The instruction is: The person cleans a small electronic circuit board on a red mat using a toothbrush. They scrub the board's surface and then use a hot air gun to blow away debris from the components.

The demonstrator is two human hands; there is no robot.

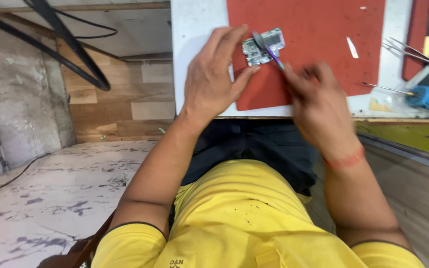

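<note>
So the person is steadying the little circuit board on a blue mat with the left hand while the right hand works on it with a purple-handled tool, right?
Nearly. The mat is red, not blue, as the head view shows. The rest holds: the left hand steadies the little circuit board on it, while the right hand works on it with a purple-handled tool.

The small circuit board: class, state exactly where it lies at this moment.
In the head view, the small circuit board lies on the red mat, near its left edge, pinned by the left hand while the right hand works a purple-handled tool across it.
</note>
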